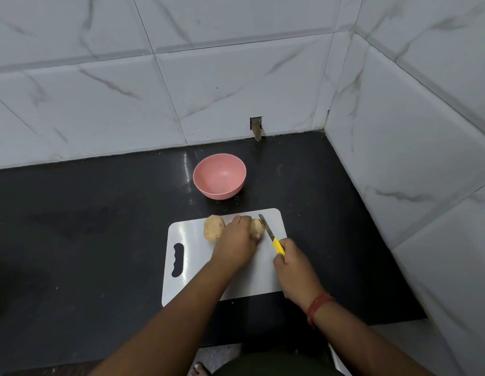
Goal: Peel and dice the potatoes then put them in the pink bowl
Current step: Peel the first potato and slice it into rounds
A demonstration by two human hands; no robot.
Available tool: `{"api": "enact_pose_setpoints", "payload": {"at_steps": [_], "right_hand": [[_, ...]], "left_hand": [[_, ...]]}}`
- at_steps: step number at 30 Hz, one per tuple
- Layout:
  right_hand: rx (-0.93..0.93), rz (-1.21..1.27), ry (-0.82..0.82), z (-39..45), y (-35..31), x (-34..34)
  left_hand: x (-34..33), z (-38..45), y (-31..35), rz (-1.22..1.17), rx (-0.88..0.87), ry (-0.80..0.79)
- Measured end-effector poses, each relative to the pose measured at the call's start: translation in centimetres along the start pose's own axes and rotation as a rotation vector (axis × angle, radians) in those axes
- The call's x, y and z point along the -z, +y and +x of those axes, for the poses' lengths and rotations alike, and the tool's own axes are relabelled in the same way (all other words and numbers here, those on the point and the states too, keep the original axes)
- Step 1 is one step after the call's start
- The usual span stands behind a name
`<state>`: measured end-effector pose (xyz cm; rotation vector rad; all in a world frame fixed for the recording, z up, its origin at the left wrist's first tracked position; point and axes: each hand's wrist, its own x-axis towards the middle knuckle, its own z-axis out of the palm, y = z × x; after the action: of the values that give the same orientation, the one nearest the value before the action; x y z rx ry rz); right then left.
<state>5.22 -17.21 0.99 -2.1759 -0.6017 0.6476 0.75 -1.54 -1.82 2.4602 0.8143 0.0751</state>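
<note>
On a black kitchen counter (pixel 86 226) set into a corner of white marbled wall tiles (pixel 114 90), you work at a white cutting board (pixel 198 270) with a handle slot at its left end. Furthest left on the board lies a whole potato (pixel 213 228), its skin on, resting free beside your left hand (pixel 236 244). That hand reaches across the board with fingers curled down over a second potato (pixel 257 228), pinning it to the board's far right area; only the right part of this potato shows past your knuckles, and it looks unpeeled as well. Just right of it, the blade of a knife (pixel 266 228) slants up and away from you, its tip near the board's far edge and its flat close against the held potato; whether the edge touches the potato cannot be told. Your right hand (pixel 294 267) is wrapped tight around the knife's yellow handle, over the board's right edge. A red thread band (pixel 318 306) circles your right wrist. Beyond the board, near its far edge but apart from it, the pink bowl (pixel 219 176) stands upright on the counter, with no potato in it. Behind it, low on the back wall, a small dark opening (pixel 256 127) breaks the tiles.
</note>
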Motion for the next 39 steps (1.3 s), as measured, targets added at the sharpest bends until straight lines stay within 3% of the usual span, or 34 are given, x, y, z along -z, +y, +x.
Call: {"api": "enact_pose_setpoints", "payload": {"at_steps": [7,11,16,20,39], "right_hand": [[0.157,-0.479,0.014,-0.7,-1.5,0.3],[0.303,-0.751,0.166,-1.0,-2.5,0.7],[0.317,-0.758,0.075,-0.6,-2.1,0.0],[0.324,-0.722,0.127,-0.2,-2.3,-0.1],[-0.001,-0.454,-0.206,2.1,-2.8,-0.1]], "left_hand": [[-0.3,0.0,0.0,-0.037,-0.051,0.033],[-0.3,-0.1,0.0,-0.031,-0.057,0.050],[-0.2,-0.2,0.1,-0.039,-0.058,0.066],[-0.2,-0.3,0.1,-0.041,-0.057,0.069],[-0.1,-0.8,0.2,-0.027,-0.089,0.082]]}}
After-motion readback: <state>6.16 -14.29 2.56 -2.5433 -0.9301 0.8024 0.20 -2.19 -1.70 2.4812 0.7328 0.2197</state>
